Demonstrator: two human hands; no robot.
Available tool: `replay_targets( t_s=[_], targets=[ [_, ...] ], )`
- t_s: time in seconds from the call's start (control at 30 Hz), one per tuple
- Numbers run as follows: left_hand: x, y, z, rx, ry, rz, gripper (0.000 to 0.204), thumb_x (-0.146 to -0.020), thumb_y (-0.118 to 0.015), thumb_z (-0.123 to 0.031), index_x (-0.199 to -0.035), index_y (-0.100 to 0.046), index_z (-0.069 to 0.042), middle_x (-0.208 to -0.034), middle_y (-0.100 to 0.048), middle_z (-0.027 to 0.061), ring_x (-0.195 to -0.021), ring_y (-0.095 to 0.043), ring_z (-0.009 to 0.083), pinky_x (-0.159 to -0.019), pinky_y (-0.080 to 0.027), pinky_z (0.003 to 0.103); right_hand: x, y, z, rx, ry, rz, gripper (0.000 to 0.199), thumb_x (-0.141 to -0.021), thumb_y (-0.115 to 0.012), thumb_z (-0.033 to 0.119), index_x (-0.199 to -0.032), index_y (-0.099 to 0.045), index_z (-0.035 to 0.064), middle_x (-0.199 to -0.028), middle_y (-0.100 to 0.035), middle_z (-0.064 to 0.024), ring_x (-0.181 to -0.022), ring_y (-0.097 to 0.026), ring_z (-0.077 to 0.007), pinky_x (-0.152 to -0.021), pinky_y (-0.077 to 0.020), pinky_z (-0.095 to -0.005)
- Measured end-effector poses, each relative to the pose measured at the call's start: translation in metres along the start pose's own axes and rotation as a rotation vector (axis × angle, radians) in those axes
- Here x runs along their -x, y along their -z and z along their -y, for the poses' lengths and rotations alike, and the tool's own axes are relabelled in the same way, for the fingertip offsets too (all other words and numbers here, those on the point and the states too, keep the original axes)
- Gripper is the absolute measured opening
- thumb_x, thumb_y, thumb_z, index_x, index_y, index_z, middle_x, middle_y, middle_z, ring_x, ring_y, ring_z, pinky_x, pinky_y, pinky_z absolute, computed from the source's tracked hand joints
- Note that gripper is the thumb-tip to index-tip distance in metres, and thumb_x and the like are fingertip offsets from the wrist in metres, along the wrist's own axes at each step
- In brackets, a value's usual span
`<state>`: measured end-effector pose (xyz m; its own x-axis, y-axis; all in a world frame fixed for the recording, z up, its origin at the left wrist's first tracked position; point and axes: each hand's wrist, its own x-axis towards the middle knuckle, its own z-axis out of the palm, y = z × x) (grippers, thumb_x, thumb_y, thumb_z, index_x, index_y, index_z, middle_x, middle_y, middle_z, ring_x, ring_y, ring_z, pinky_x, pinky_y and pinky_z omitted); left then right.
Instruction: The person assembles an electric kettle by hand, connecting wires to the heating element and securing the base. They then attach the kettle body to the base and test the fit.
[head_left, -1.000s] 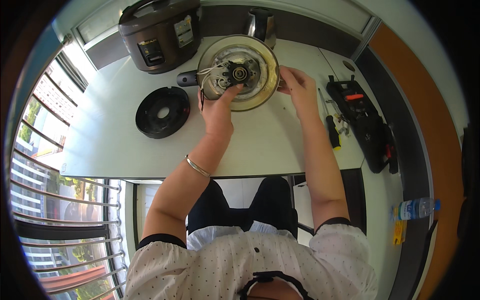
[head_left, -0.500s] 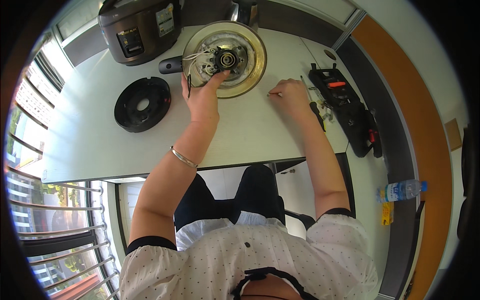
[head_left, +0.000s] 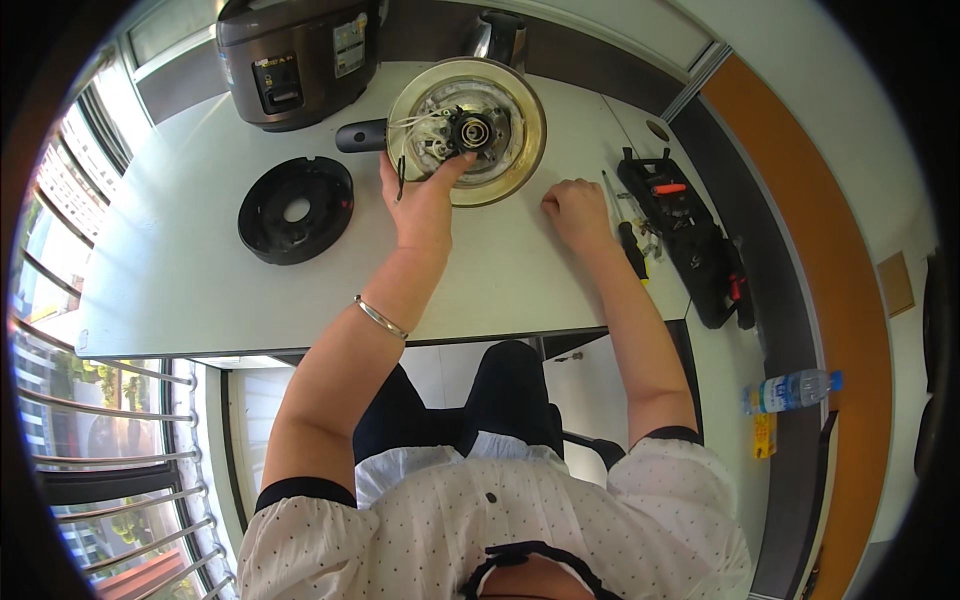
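The work in hand seems to be on the exposed underside of an upturned round appliance (head_left: 500,103), toward the far side of the pale table (head_left: 520,285), its wires and black central socket (head_left: 473,131) bare, its handle (head_left: 361,136) pointing left. The person's left hand (head_left: 424,205) grips the near side, thumb beside the socket. The right hand (head_left: 578,213) rests on the table, apart from the appliance, fingers curled in; from this high view, whether they pinch something small cannot be told. A black ring-shaped cover (head_left: 322,236) lies to the left (well clear of both hands), and a screwdriver (head_left: 632,250) lies untouched beside the tool case (head_left: 712,262). The next move probably calls for a steady left hold and care around those wires.
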<state>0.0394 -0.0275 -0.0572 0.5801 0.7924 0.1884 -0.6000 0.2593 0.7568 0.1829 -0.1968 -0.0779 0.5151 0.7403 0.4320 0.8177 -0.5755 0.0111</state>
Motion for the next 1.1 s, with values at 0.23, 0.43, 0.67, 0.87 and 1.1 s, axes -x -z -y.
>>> replay_targets(
  t_s=[0.23, 0.43, 0.67, 0.87, 1.1],
  targets=[
    [0.007, -0.005, -0.011, -0.020, -0.020, -0.031, 0.071, -0.065, -0.077, 0.003, -0.126, -0.042, -0.001, -0.114, -0.057, 0.0089, -0.105, -0.055, 0.0196, -0.093, -0.043, 0.031, -0.001, 0.015, 0.008, -0.148, -0.013, -0.281, 0.002, -0.074, -0.068, 0.006, -0.075, -0.069, 0.0058, -0.079, -0.065, -0.0083, -0.081, -0.059, -0.0271, -0.074, -0.0439, -0.0383],
    [0.007, -0.006, -0.010, -0.008, -0.028, -0.019, 0.069, -0.065, -0.076, 0.004, -0.125, -0.043, -0.001, -0.114, -0.057, 0.0086, -0.104, -0.056, 0.0192, -0.092, -0.043, 0.030, -0.021, 0.056, 0.045, -0.342, 0.187, -0.695, 0.010, -0.073, -0.071, 0.003, -0.080, -0.065, 0.0045, -0.081, -0.062, -0.0060, -0.078, -0.056, -0.0262, -0.073, -0.0430, -0.0367],
    [0.005, -0.006, -0.009, -0.007, -0.037, -0.032, 0.069, -0.064, -0.077, 0.004, -0.124, -0.044, -0.002, -0.113, -0.058, 0.0080, -0.103, -0.056, 0.0185, -0.091, -0.044, 0.030, -0.044, 0.055, 0.066, -0.313, 0.328, -0.748, 0.012, -0.072, -0.072, 0.004, -0.081, -0.065, 0.0052, -0.083, -0.062, -0.0047, -0.079, -0.056, -0.0254, -0.073, -0.0428, -0.0374],
    [0.005, -0.005, -0.009, -0.017, -0.043, -0.018, 0.068, -0.064, -0.077, 0.005, -0.123, -0.045, -0.003, -0.113, -0.058, 0.0071, -0.103, -0.056, 0.0180, -0.091, -0.044, 0.030, -0.049, 0.052, 0.069, -0.235, 0.372, -0.730, 0.013, -0.070, -0.072, 0.005, -0.081, -0.065, 0.0065, -0.082, -0.060, -0.0039, -0.080, -0.055, -0.0250, -0.073, -0.0424, -0.0378],
    [0.005, -0.006, -0.006, -0.019, -0.066, -0.031, 0.053, -0.065, -0.077, 0.001, -0.114, -0.055, -0.004, -0.107, -0.061, 0.0047, -0.100, -0.056, 0.0157, -0.090, -0.044, 0.029, -0.047, 0.054, 0.072, -0.145, 0.383, -0.738, 0.015, -0.069, -0.072, 0.006, -0.081, -0.065, 0.0074, -0.082, -0.058, -0.0024, -0.082, -0.053, -0.0237, -0.075, -0.0413, -0.0379]
  ],
)
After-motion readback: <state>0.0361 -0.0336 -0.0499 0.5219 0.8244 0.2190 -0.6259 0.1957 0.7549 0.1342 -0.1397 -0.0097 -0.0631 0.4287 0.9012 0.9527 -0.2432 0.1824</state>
